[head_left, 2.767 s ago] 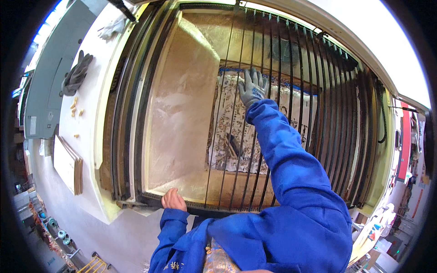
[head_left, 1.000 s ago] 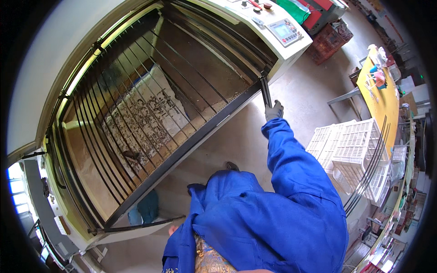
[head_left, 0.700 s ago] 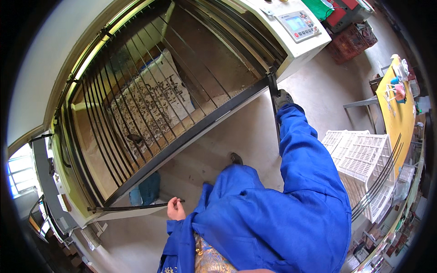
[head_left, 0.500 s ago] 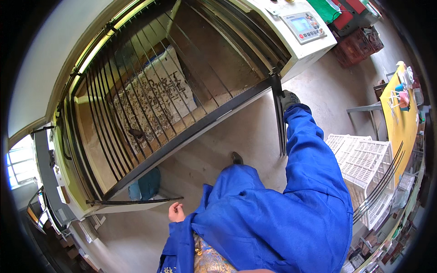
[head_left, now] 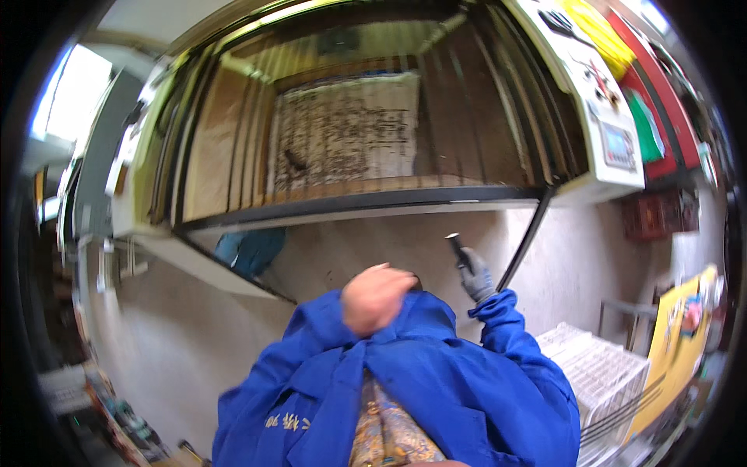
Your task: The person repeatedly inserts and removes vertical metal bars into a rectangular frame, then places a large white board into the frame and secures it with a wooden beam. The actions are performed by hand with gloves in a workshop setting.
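Note:
My right hand, in a grey glove, is closed around a short black cylinder with a pale end. It hangs in front of the machine, just left of the slanting dark bar at the machine's right corner. My bare left hand is in front of my chest, blurred, its fingers stretched to the right with nothing visible in them. Beyond both hands stands a wide bed machine with dark slats across it. Under the slats lies a whitish sheet covered with small dark marks or pieces.
A control panel sits at the machine's right end. White plastic crates stand at my right, with a yellow board beyond them. A red-brown crate is on the floor farther back. Something blue lies under the machine.
My view has swung so the machine faces me squarely. My right hand has come back from the machine's right corner and now shows the black cylinder. The left hand has risen to my chest.

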The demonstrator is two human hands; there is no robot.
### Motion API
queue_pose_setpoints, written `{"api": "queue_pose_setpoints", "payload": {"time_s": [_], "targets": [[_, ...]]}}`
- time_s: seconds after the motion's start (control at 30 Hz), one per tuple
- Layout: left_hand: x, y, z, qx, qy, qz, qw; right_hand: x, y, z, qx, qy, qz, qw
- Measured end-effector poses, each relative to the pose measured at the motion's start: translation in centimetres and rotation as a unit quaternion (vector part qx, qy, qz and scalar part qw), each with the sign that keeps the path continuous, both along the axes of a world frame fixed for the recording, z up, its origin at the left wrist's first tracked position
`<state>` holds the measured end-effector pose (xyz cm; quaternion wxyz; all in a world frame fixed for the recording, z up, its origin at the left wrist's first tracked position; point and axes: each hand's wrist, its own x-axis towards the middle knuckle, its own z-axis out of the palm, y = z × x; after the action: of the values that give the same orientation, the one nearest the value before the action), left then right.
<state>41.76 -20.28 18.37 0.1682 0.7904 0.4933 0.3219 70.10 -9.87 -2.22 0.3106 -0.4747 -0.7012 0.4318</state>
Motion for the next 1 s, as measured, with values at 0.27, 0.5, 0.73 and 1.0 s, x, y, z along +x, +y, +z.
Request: {"api": "queue_pose_setpoints", "payload": {"time_s": [0.27,0.5,0.73,1.0], "targets": [[-8.5,-4.3,3.2,-0.051,0.362,0.020,0.931,-22.7,-10.3,9.1,0.030,-0.059,0.395,0.916],[-23.0,-25.7,-0.1,-0.127,0.257,0.298,0.911,-32.0,-23.8,15.2,-0.140,-0.088,0.491,0.855],[-31.7,-52.2,-8.7,-0.287,0.061,0.515,0.806,-35.4,-33.7,16.9,0.043,-0.389,0.592,0.704],[-20.5,-55.4,-16.9,-0.343,-0.184,0.469,0.792,-40.2,-25.6,17.9,0.418,-0.248,0.528,0.696]]}}
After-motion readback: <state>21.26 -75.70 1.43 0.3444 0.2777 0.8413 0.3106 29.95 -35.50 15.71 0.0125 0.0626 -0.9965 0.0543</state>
